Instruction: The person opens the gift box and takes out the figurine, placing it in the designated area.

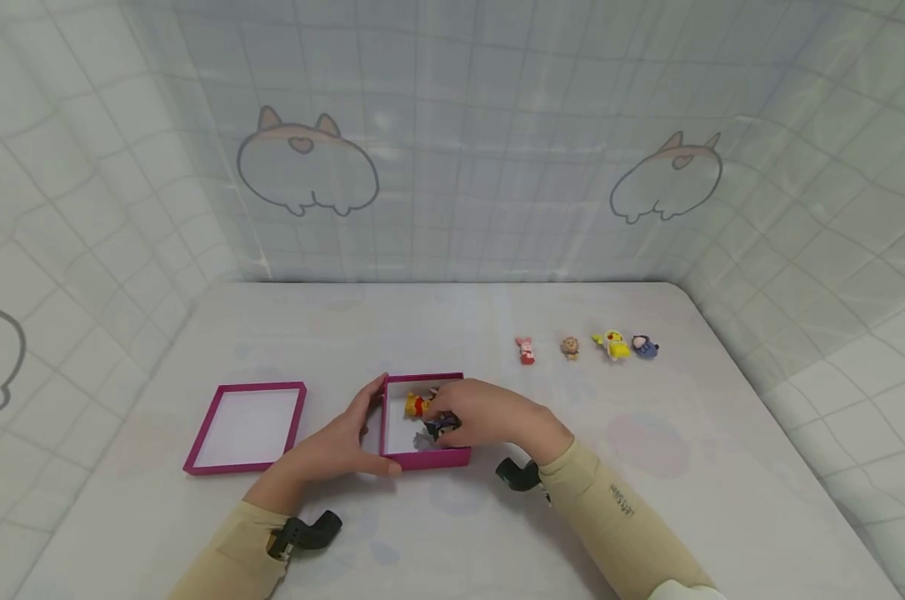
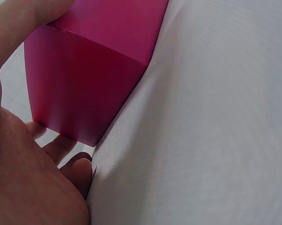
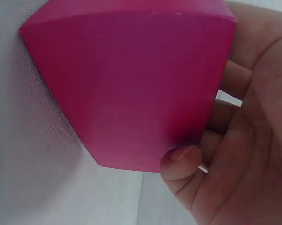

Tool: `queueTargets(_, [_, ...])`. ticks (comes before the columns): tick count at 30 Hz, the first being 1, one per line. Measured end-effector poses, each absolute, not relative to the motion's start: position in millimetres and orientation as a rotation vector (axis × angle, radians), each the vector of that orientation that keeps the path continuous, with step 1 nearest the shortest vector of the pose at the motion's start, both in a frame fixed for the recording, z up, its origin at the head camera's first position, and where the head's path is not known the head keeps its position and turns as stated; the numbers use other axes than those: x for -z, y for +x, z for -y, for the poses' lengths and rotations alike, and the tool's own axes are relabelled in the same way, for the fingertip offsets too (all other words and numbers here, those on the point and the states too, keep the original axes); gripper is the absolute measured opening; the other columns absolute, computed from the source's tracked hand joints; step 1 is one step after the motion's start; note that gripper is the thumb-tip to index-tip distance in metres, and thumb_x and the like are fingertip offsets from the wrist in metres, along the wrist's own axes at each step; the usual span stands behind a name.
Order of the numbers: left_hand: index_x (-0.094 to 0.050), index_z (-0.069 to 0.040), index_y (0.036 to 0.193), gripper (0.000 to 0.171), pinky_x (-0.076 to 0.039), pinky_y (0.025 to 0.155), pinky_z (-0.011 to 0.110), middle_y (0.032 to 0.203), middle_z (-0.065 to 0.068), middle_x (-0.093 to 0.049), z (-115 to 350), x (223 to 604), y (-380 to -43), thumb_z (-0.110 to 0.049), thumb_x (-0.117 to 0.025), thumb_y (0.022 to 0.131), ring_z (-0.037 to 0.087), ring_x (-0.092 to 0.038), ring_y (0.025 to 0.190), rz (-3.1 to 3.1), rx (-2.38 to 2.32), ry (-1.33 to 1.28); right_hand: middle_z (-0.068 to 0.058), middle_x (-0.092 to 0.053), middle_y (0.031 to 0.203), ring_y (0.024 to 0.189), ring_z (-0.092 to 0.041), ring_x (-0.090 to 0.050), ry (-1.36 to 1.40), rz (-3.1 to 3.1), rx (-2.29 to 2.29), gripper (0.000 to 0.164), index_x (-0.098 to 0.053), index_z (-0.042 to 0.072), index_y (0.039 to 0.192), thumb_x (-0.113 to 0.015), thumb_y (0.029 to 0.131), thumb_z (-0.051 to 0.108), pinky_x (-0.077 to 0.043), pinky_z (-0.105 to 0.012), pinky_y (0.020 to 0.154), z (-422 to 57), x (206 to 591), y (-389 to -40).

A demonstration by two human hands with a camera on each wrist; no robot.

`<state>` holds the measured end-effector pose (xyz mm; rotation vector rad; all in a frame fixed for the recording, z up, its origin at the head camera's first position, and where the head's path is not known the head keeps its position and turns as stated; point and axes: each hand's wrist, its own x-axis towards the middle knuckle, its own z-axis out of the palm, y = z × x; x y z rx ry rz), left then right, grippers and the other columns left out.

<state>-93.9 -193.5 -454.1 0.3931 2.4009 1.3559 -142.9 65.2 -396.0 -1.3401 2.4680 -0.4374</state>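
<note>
A shallow magenta box (image 1: pixel 426 460) with a white inside lies on the table. My left hand (image 1: pixel 336 446) grips its left side, thumb at the front corner and fingers towards the back corner. Over the right wall reaches my right hand (image 1: pixel 490 412), its fingers and thumb around a dark figurine (image 1: pixel 443 427) inside the box. A yellow bear figurine in a red top (image 1: pixel 417 406) lies beside those fingers. In the right wrist view, one curled finger (image 3: pixel 180 161) stays outside the magenta wall (image 3: pixel 131 89); the fingertips within are hidden.
The magenta-rimmed lid (image 1: pixel 246 427) lies to the left, white inside up. At the back right lie a pink figurine (image 1: pixel 526 351), a small tan figurine (image 1: pixel 570 347), a yellow figurine (image 1: pixel 615 344) and a blue-grey figurine (image 1: pixel 645 347). Tiled-pattern curtains surround the table.
</note>
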Motion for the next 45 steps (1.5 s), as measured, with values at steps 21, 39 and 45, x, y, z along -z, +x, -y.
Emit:
queueTargets(21, [-0.002, -0.03, 0.158, 0.127, -0.028, 0.112, 0.053, 0.163, 0.005, -0.01, 193.2, 457.2, -93.9, -0.044, -0.089, 0.067, 0.029, -0.013, 0.148, -2.377, -1.389, 0.403, 0.015, -0.066, 0.087, 0.076, -0.001, -0.055, -1.453, -2.463, 0.483, 0.022, -0.078, 0.017, 0.101, -0.079, 0.085, 0.032, -0.048, -0.014, 0.076, -62.5, 407.1, -145.2])
queueTargets(39, [-0.002, -0.028, 0.158, 0.126, -0.029, 0.112, 0.053, 0.163, 0.006, -0.011, 190.8, 457.4, -91.5, -0.041, -0.09, 0.068, 0.029, -0.013, 0.148, -2.393, -1.389, 0.4, 0.008, -0.064, 0.123, 0.111, -0.006, -0.056, -1.442, -2.489, 0.431, 0.048, -0.067, 0.02, 0.129, -0.08, 0.084, 0.03, -0.048, -0.024, 0.097, -66.4, 412.0, -147.3])
queueTargets(45, [-0.001, -0.027, 0.158, 0.127, -0.03, 0.111, 0.053, 0.163, 0.005, -0.012, 192.6, 460.3, -93.4, -0.043, -0.089, 0.068, 0.029, -0.016, 0.148, -2.419, -1.386, 0.417, 0.006, -0.061, 0.131, 0.122, -0.007, -0.052, -1.452, -2.508, 0.503, 0.051, -0.065, 0.02, 0.132, -0.081, 0.084, 0.03, -0.044, -0.025, 0.101, -65.2, 414.9, -149.1])
